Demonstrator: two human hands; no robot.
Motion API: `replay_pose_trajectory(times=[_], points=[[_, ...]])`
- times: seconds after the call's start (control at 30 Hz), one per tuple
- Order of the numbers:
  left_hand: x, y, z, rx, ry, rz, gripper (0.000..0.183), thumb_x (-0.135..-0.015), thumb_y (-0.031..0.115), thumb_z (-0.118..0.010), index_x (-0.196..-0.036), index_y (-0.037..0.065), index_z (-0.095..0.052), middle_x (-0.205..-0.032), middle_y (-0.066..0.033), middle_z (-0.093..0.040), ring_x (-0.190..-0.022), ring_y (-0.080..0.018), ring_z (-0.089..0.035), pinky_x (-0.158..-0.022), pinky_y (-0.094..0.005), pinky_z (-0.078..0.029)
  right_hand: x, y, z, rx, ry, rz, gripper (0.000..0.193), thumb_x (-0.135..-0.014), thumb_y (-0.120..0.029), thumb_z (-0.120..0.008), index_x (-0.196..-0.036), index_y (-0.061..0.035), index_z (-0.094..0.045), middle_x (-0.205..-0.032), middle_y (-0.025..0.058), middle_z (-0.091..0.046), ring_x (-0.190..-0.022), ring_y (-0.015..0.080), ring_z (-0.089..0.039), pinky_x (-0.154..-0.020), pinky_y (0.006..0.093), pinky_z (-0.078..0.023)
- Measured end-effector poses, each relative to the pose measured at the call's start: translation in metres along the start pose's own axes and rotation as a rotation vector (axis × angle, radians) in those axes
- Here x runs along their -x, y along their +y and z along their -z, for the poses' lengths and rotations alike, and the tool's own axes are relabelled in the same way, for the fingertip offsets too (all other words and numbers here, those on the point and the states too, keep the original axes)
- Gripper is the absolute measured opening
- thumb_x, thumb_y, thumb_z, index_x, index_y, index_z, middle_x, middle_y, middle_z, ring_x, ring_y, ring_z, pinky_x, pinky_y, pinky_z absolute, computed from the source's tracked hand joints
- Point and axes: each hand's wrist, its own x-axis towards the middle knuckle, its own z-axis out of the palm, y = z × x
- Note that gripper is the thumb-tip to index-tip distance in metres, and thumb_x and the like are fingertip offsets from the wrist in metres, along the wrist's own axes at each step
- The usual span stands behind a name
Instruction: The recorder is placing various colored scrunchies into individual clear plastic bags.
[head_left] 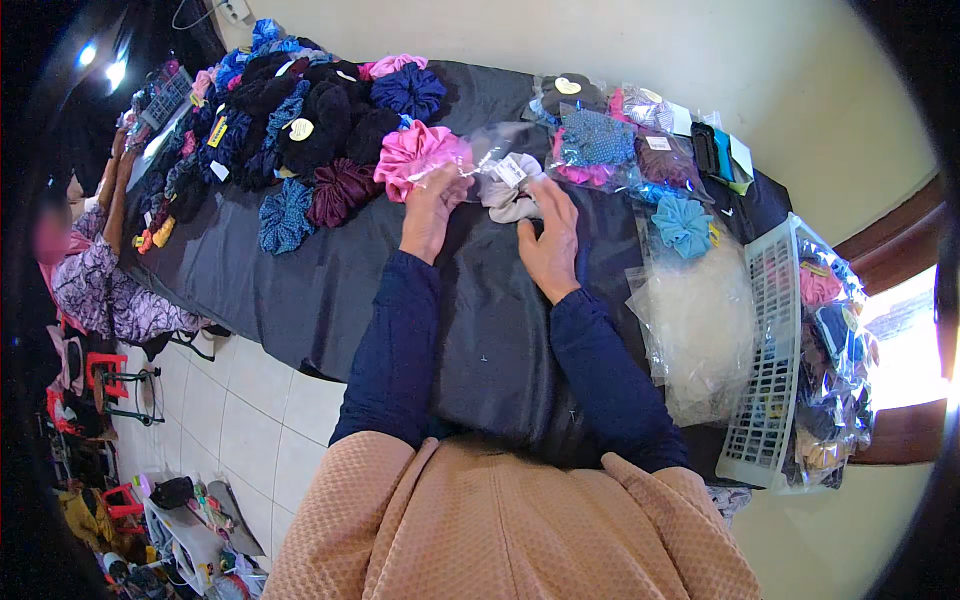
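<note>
The counter (490, 330) under dark cloth spreads before me. A heap of mostly dark scrunchies (300, 110) fills its left side; the white plastic basket (765, 350) stands at the right end with bagged scrunchies (830, 335), probably to keep loose and bagged ones apart. The stack of clear plastic bags (695, 310) lies beside the basket, likely for my right hand's reach, though a light-blue scrunchie (683, 226) covers its far end. My left hand (430, 213) is nearly closed, apparently pinching clear film (490, 145) by the pink scrunchie (405, 150). My right hand (553, 235) is half open, fingertips at the pale grey scrunchie (503, 203); whether they grip, I can't tell. It lies between my hands, white tag (510, 171) uppermost, perhaps kept there so both can reach it.
</note>
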Motion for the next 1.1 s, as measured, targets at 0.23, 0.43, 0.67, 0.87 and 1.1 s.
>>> replay_pose_trajectory(times=[0.23, 0.43, 0.67, 0.87, 1.1], points=[[0.001, 0.002, 0.007, 0.279, 0.002, 0.091, 0.016, -0.086, 0.014, -0.065, -0.101, 0.008, -0.064, -0.092, -0.0025, -0.067, -0.081, -0.0127, -0.064, -0.072, -0.0265, -0.052, 0.004, -0.001, 0.002, 0.152, -0.117, 0.03, 0.019, -0.07, -0.011, -0.069, -0.087, -0.0062, -0.065, -0.102, 0.0074, -0.06, -0.106, 0.0294, -0.049, -0.09, 0.041, -0.038], [0.002, 0.001, 0.008, 0.289, -0.022, 0.13, 0.018, -0.083, 0.009, -0.067, -0.101, 0.009, -0.065, -0.092, -0.0017, -0.067, -0.083, -0.0144, -0.064, -0.076, -0.027, -0.053, 0.001, -0.014, 0.009, 0.171, 0.066, -0.017, 0.016, -0.069, -0.011, -0.067, -0.083, -0.008, -0.061, -0.096, 0.0063, -0.055, -0.098, 0.0294, -0.047, -0.084, 0.0464, -0.036], [0.006, 0.002, 0.003, 0.301, -0.032, 0.093, 0.019, -0.082, 0.006, -0.068, -0.101, 0.011, -0.064, -0.095, -0.0012, -0.066, -0.09, -0.0153, -0.063, -0.077, -0.028, -0.053, 0.001, -0.023, 0.007, 0.183, -0.048, 0.183, 0.048, -0.073, -0.017, -0.064, -0.12, -0.01, -0.058, -0.127, 0.0113, -0.05, -0.121, 0.0362, -0.038, -0.098, 0.0466, -0.031], [0.004, 0.004, 0.005, 0.302, -0.022, 0.105, 0.018, -0.082, 0.005, -0.067, -0.1, 0.009, -0.063, -0.096, -0.0016, -0.066, -0.087, -0.0151, -0.064, -0.076, -0.0281, -0.053, 0.006, -0.019, 0.006, 0.332, -0.179, 0.085, 0.047, -0.071, -0.032, -0.067, -0.111, -0.0053, -0.063, -0.127, 0.0123, -0.051, -0.12, 0.0373, -0.038, -0.098, 0.051, -0.028], [0.006, -0.008, -0.006, -0.144, -0.071, 0.079, 0.021, -0.083, 0.004, -0.063, -0.104, 0.002, -0.059, -0.092, -0.0091, -0.064, -0.081, -0.0194, -0.065, -0.07, -0.0295, -0.055, 0.005, -0.024, 0.003, 0.346, -0.16, 0.137, 0.061, -0.069, -0.035, -0.069, -0.119, -0.0022, -0.055, -0.128, 0.0161, -0.047, -0.12, 0.0365, -0.039, -0.098, 0.0529, -0.029]])
